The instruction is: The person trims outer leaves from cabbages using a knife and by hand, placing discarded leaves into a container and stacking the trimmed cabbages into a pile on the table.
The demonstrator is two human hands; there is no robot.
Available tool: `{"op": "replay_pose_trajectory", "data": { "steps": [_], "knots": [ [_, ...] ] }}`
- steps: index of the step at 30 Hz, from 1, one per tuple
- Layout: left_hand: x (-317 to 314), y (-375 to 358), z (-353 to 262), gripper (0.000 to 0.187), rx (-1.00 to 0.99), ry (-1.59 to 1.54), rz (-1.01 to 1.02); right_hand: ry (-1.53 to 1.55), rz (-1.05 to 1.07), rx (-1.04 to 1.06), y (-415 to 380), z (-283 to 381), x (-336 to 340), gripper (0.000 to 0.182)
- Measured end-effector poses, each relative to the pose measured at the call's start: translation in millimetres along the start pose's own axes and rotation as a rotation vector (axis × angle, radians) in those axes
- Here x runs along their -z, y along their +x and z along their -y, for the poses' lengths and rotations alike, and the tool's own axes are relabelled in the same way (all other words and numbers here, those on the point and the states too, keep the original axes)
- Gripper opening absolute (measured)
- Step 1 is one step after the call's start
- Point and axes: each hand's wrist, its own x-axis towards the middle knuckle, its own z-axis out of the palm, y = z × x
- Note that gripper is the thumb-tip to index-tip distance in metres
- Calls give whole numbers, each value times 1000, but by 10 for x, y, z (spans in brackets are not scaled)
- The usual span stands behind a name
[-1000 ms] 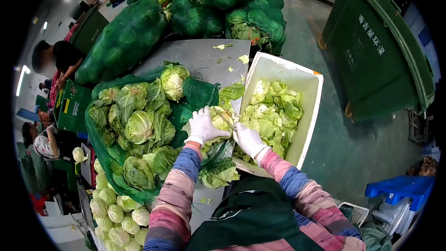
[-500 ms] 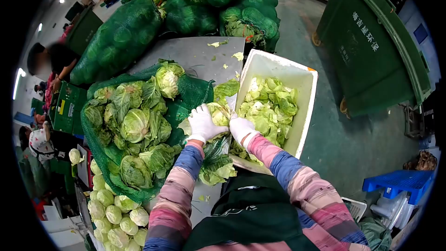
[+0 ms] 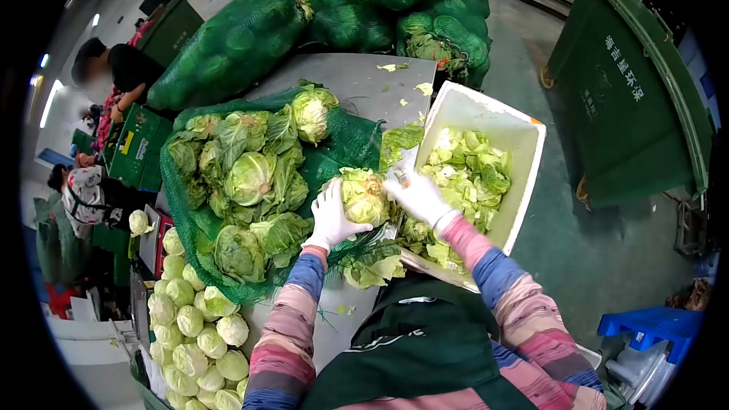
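Note:
A pale green cabbage [image 3: 366, 196] with a browned stem end rests on the table in front of me. My left hand [image 3: 334, 216], in a white glove, lies on its left side, thumb and fingers spread around it. On the cabbage's right, my gloved right hand [image 3: 418, 196] is closed around what looks like a small knife, mostly hidden by the fingers. Loose outer leaves [image 3: 372, 264] lie just below the cabbage. Beside my right hand stands a white foam box [image 3: 524, 182] with torn cabbage leaves [image 3: 471, 171] inside.
An opened green mesh sack [image 3: 342, 137] holds several untrimmed cabbages [image 3: 250, 178] at left. Trimmed cabbages [image 3: 190, 320] are piled at lower left. Full mesh sacks [image 3: 235, 42] stand beyond the metal table [image 3: 342, 72]. A green wheeled bin [image 3: 623, 91] is at right; people [image 3: 125, 68] work at far left.
My right hand has drawn slightly away from the cabbage and turned, so more of its stem end shows. My left hand stays on it. The whole view has shifted rightward.

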Motion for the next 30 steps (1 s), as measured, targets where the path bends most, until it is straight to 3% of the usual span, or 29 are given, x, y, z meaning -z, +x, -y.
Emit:
{"op": "replay_pose_trajectory", "data": {
  "steps": [3, 6, 10, 14, 16, 18, 20, 25, 30],
  "knots": [
    [11, 27, -37, 134, -40, 67, 3, -405, 98, 146, 82, 46, -445, 72],
    [9, -68, -174, 136, -21, 217, -74, -559, -13, 237, 347, -31, -444, 59],
    [-29, -165, -196, 136, -18, 225, -90, -541, 84, -137, 838, -727, -430, 47],
    [-84, -122, 85, 139, 12, 149, -33, -309, 54, -146, 465, -401, -284, 43],
    [10, -87, 146, 136, 4, 125, -8, -156, -19, 109, 313, -586, -630, 44],
    [95, 2, 82, 132, 56, 58, 5, -179, 89, 82, 89, -371, -676, 47],
    [74, 51, 2, 130, 82, 49, -14, -209, 27, 153, 17, -339, -795, 52],
    [49, 62, -113, 124, 49, 77, -113, -396, 85, 37, 96, -273, -846, 56],
    [79, 45, -78, 119, 84, 66, -97, -383, 4, 85, 142, -169, -797, 56]
  ]
}}
